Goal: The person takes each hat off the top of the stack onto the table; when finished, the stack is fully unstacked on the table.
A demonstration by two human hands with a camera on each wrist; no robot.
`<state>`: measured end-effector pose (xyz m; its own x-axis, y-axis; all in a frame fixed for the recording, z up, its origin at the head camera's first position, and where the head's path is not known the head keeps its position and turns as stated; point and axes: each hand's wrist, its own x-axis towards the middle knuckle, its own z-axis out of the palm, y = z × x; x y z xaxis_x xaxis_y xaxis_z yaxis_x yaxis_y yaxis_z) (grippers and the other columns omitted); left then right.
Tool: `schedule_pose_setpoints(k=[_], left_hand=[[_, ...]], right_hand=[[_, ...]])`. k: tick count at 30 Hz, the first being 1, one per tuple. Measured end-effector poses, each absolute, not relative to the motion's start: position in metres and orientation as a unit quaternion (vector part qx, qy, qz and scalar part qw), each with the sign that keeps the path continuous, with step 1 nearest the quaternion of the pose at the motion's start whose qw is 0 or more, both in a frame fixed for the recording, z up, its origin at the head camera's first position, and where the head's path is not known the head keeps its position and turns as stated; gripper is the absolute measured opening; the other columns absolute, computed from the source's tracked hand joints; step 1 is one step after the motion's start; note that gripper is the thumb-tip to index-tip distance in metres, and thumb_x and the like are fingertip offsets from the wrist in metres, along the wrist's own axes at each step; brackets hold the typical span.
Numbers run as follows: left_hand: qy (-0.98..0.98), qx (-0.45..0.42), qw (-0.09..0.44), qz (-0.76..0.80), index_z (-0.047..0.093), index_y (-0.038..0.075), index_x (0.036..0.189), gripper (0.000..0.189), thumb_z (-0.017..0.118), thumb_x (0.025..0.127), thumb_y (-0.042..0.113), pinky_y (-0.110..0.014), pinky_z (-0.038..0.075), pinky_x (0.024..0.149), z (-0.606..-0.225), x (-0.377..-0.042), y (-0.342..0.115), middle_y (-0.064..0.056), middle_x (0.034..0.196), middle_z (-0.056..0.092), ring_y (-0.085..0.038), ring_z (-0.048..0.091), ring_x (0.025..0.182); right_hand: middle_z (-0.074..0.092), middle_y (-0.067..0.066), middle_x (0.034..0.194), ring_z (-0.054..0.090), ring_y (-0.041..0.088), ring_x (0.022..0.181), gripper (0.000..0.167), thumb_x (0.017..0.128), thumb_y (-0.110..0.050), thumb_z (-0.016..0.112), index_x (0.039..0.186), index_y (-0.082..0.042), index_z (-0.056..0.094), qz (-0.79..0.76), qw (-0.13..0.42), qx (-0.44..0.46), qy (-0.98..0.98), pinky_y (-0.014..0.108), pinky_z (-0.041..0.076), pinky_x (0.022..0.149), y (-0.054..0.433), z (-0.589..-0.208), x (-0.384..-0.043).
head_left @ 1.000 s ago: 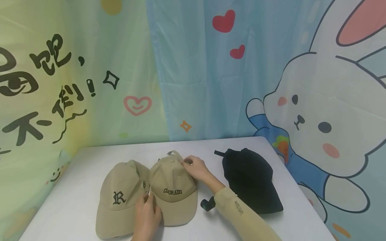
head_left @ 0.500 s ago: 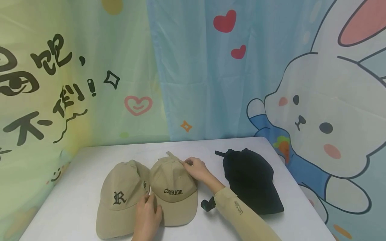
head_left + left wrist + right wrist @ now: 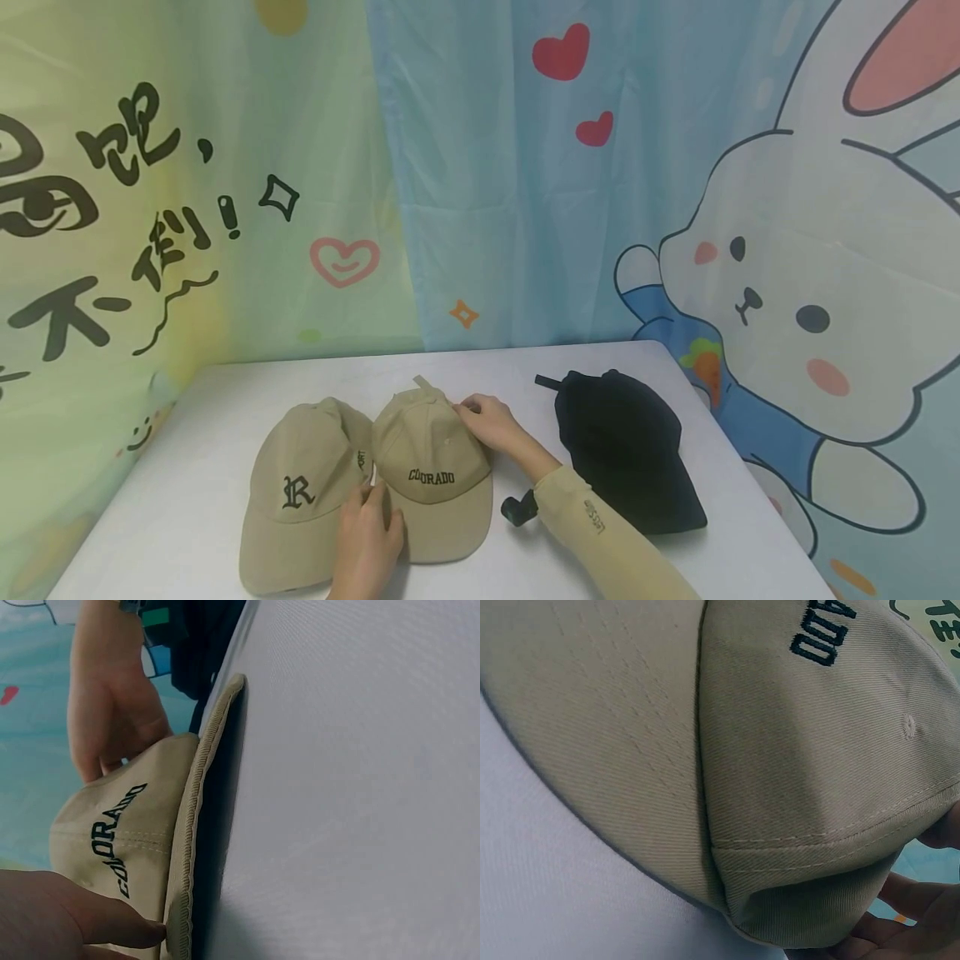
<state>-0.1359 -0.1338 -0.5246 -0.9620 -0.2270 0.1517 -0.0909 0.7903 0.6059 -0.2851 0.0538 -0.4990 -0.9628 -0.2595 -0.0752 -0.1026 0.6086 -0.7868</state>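
Observation:
A beige baseball cap (image 3: 427, 442) lettered "COLORADO" lies on the white table, brim toward me. My left hand (image 3: 367, 533) grips its left side; in the left wrist view the thumb (image 3: 124, 921) lies where crown meets brim. With my right hand (image 3: 491, 421) I pinch the crown's upper right edge. The right wrist view shows those fingers (image 3: 915, 896) around the fabric at the rear, partly hidden by it. From the cap's back, a short strap (image 3: 422, 384) sticks up. Against its left side sits a second beige cap (image 3: 288, 475) with a black "R".
At the right lies a black cap (image 3: 618, 450), its strap pointing left, behind my right sleeve (image 3: 600, 525). A dark wrist camera (image 3: 517, 508) juts out by that sleeve. The white table (image 3: 165, 492) ends at a printed cartoon curtain (image 3: 480, 208).
The strap behind the Colorado cap has gone from a loose loop to a straight tab. My right hand has shifted slightly downward; the left hand has stayed in place.

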Motion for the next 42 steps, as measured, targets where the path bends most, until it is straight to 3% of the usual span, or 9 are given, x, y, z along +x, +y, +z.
schedule_pose_setpoints(k=[23,34,38,42], left_hand=[[-0.944,0.065,0.125,-0.298,0.062,-0.014,0.118,0.048,0.077,0.082,0.014,-0.06,0.048,0.093,-0.525,-0.134,-0.132,-0.031,0.117,0.058,-0.047,0.055,0.108],[-0.933,0.031,0.178,-0.31,0.069,0.001,0.119,0.041,0.075,0.085,0.022,-0.056,0.051,0.09,-0.512,-0.138,-0.121,-0.019,0.117,0.063,-0.039,0.058,0.107],[-0.911,0.004,0.181,-0.371,0.069,0.008,0.12,0.035,0.074,0.088,0.021,-0.047,0.055,0.084,-0.501,-0.143,-0.113,-0.011,0.116,0.065,-0.03,0.062,0.099],[-0.868,-0.048,0.143,-0.473,0.065,0.007,0.123,0.033,0.071,0.091,0.015,-0.031,0.058,0.075,-0.486,-0.147,-0.103,-0.011,0.115,0.064,-0.025,0.064,0.096]], right_hand=[[0.065,0.015,0.121,0.06,0.034,0.114,0.046,0.1,-0.041,0.048,0.123,-0.004,0.065,-0.422,0.09,-0.108,0.896,0.049,0.052,0.094,0.061,-0.496,-0.284],[0.058,0.014,0.134,0.051,0.032,0.127,0.053,0.1,-0.046,0.049,0.134,-0.006,0.058,-0.442,0.08,-0.086,0.889,0.05,0.044,0.105,0.077,-0.474,-0.292],[0.058,0.013,0.135,0.05,0.031,0.128,0.054,0.1,-0.047,0.049,0.135,-0.007,0.057,-0.444,0.067,-0.086,0.889,0.05,0.042,0.106,0.088,-0.458,-0.295],[0.057,0.012,0.137,0.049,0.031,0.129,0.054,0.1,-0.047,0.05,0.137,-0.008,0.056,-0.454,0.056,-0.086,0.885,0.051,0.042,0.106,0.101,-0.443,-0.296]])
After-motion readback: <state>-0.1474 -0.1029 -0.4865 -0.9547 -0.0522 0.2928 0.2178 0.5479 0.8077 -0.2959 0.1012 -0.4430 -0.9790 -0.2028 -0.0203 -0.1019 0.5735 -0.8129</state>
